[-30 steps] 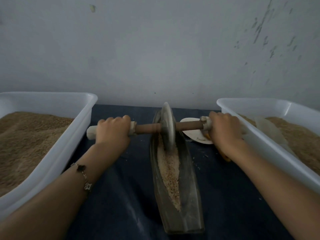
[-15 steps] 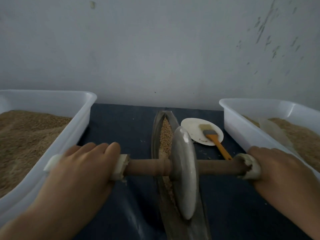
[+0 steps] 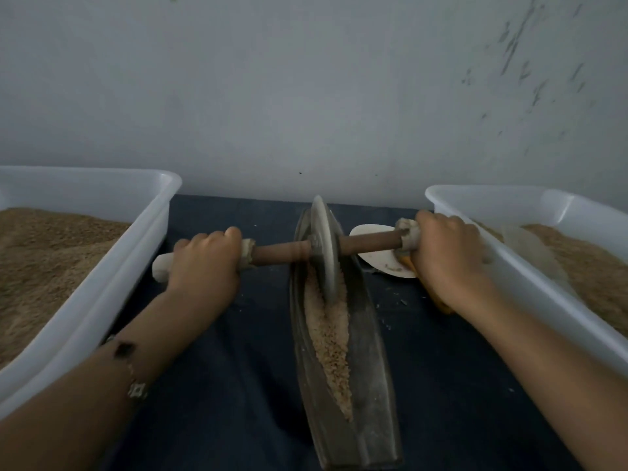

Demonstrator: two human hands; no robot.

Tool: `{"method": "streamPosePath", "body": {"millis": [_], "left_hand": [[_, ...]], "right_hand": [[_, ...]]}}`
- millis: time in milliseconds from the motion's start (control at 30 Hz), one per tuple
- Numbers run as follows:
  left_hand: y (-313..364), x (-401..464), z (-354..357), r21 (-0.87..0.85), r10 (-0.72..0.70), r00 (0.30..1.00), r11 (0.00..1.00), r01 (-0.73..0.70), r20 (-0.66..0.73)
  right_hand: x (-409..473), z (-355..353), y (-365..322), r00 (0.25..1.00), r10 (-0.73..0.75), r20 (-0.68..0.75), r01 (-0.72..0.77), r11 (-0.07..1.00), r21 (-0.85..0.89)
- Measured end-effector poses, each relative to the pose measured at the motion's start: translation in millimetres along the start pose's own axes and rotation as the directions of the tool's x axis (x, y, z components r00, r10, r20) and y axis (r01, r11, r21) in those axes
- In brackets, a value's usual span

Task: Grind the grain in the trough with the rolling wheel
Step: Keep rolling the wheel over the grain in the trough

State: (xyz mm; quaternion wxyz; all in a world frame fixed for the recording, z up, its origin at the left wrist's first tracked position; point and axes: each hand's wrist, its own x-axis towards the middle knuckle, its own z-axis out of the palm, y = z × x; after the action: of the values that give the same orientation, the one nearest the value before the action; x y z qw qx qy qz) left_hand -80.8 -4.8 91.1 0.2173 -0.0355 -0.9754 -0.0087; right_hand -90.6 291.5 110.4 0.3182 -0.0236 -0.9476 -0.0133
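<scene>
The left hand [image 3: 204, 263] and right hand [image 3: 448, 256] each clench a padded end of the wooden axle [image 3: 282, 254]. Its rolling wheel [image 3: 324, 246] stands upright at the far end of the boat-shaped trough [image 3: 370, 385], edge in the grain [image 3: 328, 331]. A white tub [image 3: 102, 300] of grain flanks each forearm.

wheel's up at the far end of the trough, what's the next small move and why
Probably roll the wheel back toward the body. It sits near the far tip of the trough, both hands grip the axle, and most of the grain lies on the near side of it.
</scene>
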Motion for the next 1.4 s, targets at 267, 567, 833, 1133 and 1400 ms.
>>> {"method": "streamPosePath", "body": {"millis": [267,567,833,1133,1400], "left_hand": [[2.9,-28.4,-19.9,0.021,0.048,0.996,0.999,-0.05,0.08],[11.2,-85.7,-65.9,0.006,0.155,0.968,0.987,-0.16,0.198],[20.0,-33.5,-34.0,-0.061,0.03,0.978,0.998,-0.018,0.207],[22.2,-8.8,1.0,-0.07,0.021,0.988,0.997,-0.032,-0.155],[22.8,-70.5,-54.6,-0.027,0.304,0.932,0.949,-0.315,-0.195]], "right_hand": [[-20.1,-25.1,12.6,0.972,-0.131,0.195,0.143,0.988,-0.049],[-79.3,-83.6,5.9,0.911,-0.402,0.095,0.398,0.915,0.06],[-41.3,-30.9,-26.2,0.951,-0.307,-0.032,0.308,0.951,0.015],[-15.9,-12.8,-36.0,0.971,-0.232,-0.055,0.229,0.972,-0.05],[-81.2,-48.9,-15.2,0.971,-0.23,0.068,0.223,0.97,0.098]]}}
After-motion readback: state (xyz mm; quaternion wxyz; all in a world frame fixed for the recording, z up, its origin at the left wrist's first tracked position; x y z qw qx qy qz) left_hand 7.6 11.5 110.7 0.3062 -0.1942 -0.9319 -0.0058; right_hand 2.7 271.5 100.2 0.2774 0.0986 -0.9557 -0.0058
